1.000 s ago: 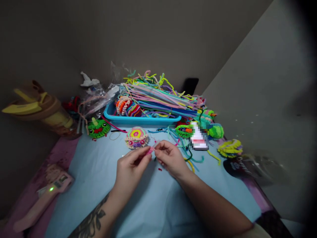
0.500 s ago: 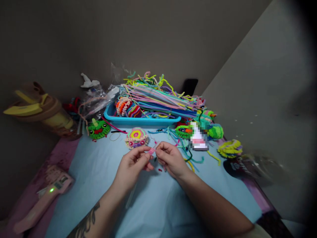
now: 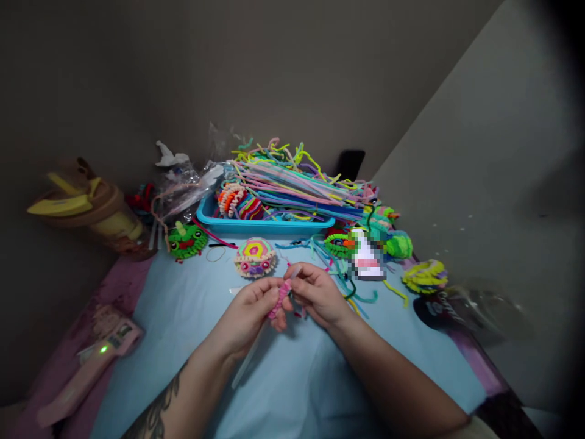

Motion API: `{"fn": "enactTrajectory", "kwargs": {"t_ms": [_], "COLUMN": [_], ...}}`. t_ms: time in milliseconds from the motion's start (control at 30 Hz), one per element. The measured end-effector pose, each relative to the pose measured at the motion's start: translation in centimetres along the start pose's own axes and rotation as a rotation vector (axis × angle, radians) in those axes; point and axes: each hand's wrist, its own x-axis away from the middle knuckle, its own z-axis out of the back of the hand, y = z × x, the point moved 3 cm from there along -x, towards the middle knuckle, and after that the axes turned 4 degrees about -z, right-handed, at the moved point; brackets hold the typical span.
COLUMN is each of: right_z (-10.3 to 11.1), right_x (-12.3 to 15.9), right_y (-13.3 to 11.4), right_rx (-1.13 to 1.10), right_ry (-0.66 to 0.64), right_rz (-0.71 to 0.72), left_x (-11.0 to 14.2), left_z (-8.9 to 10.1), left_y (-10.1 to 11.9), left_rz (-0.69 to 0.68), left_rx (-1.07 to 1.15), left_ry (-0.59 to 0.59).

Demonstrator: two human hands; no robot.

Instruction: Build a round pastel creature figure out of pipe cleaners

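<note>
Coil of pink fuzz (image 3: pixel 280 300) between both hands, pinched in the nearly closed left hand (image 3: pixel 248 312)! Right hand (image 3: pixel 319 294) curled, apparently gripping a clear straw (image 3: pixel 247 366) near its top. Seemingly partway: coil around the straw, bare length below. Just beyond the hands, a complete-looking round figure (image 3: pixel 255 258). Right of them, pale lettering on a black object (image 3: pixel 426 311), unreadably blurred.

"What's in the left hand (image 3: pixel 247 311)?"
"A fuzzy pink coil (image 3: pixel 280 299) — around or along a translucent stick (image 3: pixel 245 367), I can't tell which."
"And the right hand (image 3: pixel 320 297)?"
"Curled at the stick's upper end."
"Beyond them?"
"A round, cream-edged figure (image 3: pixel 255 257) on the blue-covered surface (image 3: pixel 183 317), just in front of a blue tray (image 3: pixel 265 228) heaped with colourful fuzzy stems (image 3: pixel 292 185) — and a green figure (image 3: pixel 187 242) to the left."
</note>
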Motion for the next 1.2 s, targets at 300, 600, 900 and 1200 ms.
{"fn": "enactTrajectory", "kwargs": {"t_ms": [300,600,900,1200], "right_z": [0.8,0.2,0.6,-0.2], "right_x": [-0.3,-0.1,-0.3,0.3], "right_y": [0.9,-0.2,0.5,-0.8], "right_rx": [0.178,0.22,0.126,0.291], "right_ry": [-0.016,0.021,-0.014,-0.009], "right_rz": [0.062,0.15,0.062,0.131], "left_x": [-0.4,-0.4,-0.4,-0.4], "left_z": [0.3,0.6,0.5,0.4], "left_y": [-0.4,-0.3,-0.1,-0.3], "left_rz": [-0.066,-0.111,-0.076,-0.073], "left_rx": [-0.282,-0.349,-0.268,-0.289], "left_ry": [0.118,0.12,0.083,0.074]}}
